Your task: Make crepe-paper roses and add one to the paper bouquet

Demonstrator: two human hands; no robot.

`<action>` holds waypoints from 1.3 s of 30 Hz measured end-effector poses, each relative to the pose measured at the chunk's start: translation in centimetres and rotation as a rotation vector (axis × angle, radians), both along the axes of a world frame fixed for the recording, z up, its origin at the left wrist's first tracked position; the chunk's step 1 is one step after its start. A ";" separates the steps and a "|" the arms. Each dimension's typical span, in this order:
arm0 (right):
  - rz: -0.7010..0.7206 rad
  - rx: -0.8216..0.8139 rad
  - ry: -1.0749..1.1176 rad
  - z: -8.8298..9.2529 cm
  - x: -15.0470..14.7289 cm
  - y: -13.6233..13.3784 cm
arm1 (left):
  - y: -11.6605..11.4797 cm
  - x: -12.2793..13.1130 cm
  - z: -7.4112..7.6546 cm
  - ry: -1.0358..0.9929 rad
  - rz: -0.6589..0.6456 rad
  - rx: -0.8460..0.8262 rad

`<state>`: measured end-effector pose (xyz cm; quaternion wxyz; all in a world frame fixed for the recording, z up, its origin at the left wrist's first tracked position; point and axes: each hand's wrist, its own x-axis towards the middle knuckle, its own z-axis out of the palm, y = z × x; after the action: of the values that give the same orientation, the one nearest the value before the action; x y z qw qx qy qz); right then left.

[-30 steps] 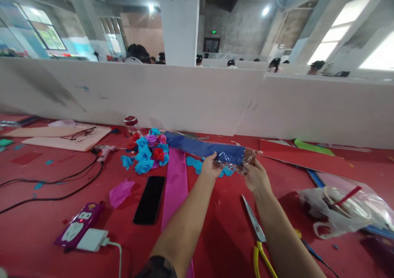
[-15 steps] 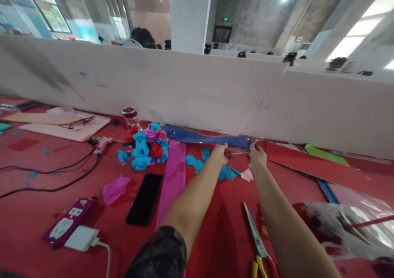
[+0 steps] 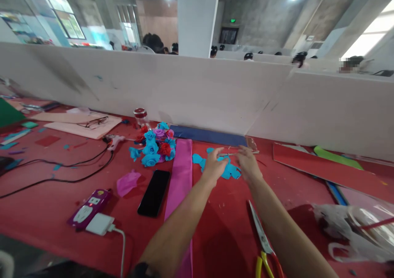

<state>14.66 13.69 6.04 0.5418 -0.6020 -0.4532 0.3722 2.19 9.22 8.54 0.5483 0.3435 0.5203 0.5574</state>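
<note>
My left hand (image 3: 214,166) is over the table's middle, its fingers apart and curved above a cluster of blue paper petals (image 3: 229,170). To the right of the petals is my right hand (image 3: 248,164), fingers loosely spread and nothing visible in them. Thin sticks or wires (image 3: 229,154) lie just beyond the petals, between my fingertips; whether I touch them is unclear. A long blue strip in clear wrapping (image 3: 212,136) rests along the foot of the partition, apart from both hands. Left of my left hand runs a magenta paper strip (image 3: 182,159).
Paper roses (image 3: 150,148), a lidded jar (image 3: 140,115), a phone (image 3: 154,192), a purple power strip (image 3: 91,206) and a glue gun (image 3: 114,141) are on the left. Scissors (image 3: 260,229) lie by my right forearm. Red board (image 3: 320,165) and a plastic bag (image 3: 335,224) are further right.
Both hands have let go of the wrapped blue strip, which now lies against the partition. They have drawn back slightly towards the petals. The view has shifted a little left.
</note>
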 end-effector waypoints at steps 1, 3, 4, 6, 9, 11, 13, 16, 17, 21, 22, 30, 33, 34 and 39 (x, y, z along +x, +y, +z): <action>0.056 -0.047 0.030 -0.4 -1.0 -2.5 | -2.1 -1.1 0.1 0.146 0.018 0.076; 0.267 -0.210 0.161 -1.3 -2.6 -8.0 | -6.8 -3.5 -0.8 0.352 0.080 0.190; 0.355 -0.248 0.194 -1.9 -3.1 -10.9 | -9.4 -4.7 -1.6 0.441 0.102 0.230; 0.470 -0.309 0.186 -3.2 -3.8 -16.1 | -14.4 -7.0 -3.8 0.588 0.186 0.246; 0.547 -0.336 0.139 -5.1 -4.2 -22.0 | -20.6 -9.4 -7.0 0.595 0.271 0.084; 0.531 -0.312 0.148 -5.9 -4.3 -24.4 | -23.5 -10.1 -8.1 0.475 0.256 0.000; 0.508 -0.283 0.195 -6.3 -4.4 -25.9 | -25.1 -10.2 -8.5 0.350 0.244 -0.065; 0.488 -0.240 0.199 -6.5 -4.5 -26.7 | -26.0 -9.7 -8.4 0.127 0.229 -0.128; 0.480 -0.230 0.176 -6.5 -4.6 -26.7 | -26.1 -9.4 -8.4 0.056 0.213 -0.138; 0.492 -0.221 0.212 -6.5 -4.9 -26.8 | -26.0 -8.6 -8.5 -0.089 0.225 -0.139; 0.494 -0.225 0.255 -6.3 -5.0 -26.9 | -25.7 -8.4 -8.5 -0.140 0.234 -0.164; 0.592 -0.478 0.341 -3.5 -2.8 -28.3 | -15.5 -9.9 -7.4 -0.425 0.001 -0.301; 0.644 -0.412 0.200 -3.2 -0.7 -28.9 | -11.6 -10.7 -7.6 -0.428 -0.026 -0.345; 0.659 -0.381 0.177 -3.4 0.1 -29.2 | -10.6 -10.8 -7.7 -0.420 -0.025 -0.352; 0.657 -0.291 0.057 -6.5 3.3 -31.6 | -8.1 -9.6 -7.9 -0.364 0.039 -0.311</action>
<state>18.00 -17.95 -0.46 0.3144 -0.4844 -0.5495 0.6038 -7.42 1.09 0.62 0.6685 0.1387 0.4989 0.5338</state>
